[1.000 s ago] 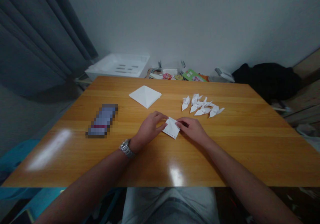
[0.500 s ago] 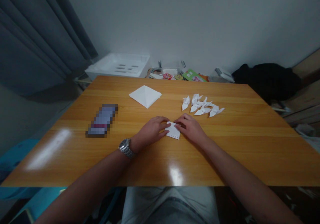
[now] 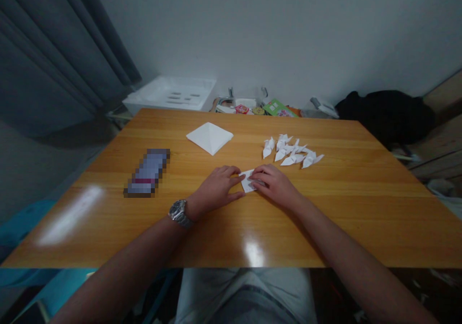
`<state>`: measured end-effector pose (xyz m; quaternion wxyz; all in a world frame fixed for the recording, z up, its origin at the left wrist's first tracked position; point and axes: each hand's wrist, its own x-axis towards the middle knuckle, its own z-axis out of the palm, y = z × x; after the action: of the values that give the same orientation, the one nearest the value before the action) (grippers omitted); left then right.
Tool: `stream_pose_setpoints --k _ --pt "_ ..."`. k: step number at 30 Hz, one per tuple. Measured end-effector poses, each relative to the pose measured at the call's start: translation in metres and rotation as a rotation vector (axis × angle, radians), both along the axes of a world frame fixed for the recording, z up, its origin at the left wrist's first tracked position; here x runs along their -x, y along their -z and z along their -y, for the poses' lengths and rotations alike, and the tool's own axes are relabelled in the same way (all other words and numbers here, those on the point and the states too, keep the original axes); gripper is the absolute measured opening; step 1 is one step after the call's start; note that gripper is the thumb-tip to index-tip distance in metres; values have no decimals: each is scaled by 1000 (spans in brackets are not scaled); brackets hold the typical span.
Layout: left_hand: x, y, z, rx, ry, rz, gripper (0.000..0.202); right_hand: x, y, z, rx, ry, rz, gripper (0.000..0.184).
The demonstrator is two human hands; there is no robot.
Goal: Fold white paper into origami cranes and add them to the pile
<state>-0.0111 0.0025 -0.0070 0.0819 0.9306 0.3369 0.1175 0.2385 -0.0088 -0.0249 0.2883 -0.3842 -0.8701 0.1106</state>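
On the glossy wooden table (image 3: 361, 208), midway between its side edges, the left hand (image 3: 216, 187) and right hand (image 3: 274, 185) lie spread, pressing a small folded paper (image 3: 247, 182) flat, with a pale wall (image 3: 288, 35) beyond the far edge.

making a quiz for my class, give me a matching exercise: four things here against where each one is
1 watch
2 small paper
3 cranes
4 square sheet

a far middle of the table
b pressed under the left hand and right hand
c on the left wrist
d heaped beyond the right hand

Pairs: 1-c, 2-b, 3-d, 4-a
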Motion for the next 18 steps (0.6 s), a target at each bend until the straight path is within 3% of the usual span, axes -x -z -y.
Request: stream_pose_setpoints --k 8,18 --pt "0 -2 -1 -17 -46 18 46 -4 4 -1 52 -95 80 18" --pt "-2 4 -2 37 27 52 39 -2 4 -1 74 -92 71 18"
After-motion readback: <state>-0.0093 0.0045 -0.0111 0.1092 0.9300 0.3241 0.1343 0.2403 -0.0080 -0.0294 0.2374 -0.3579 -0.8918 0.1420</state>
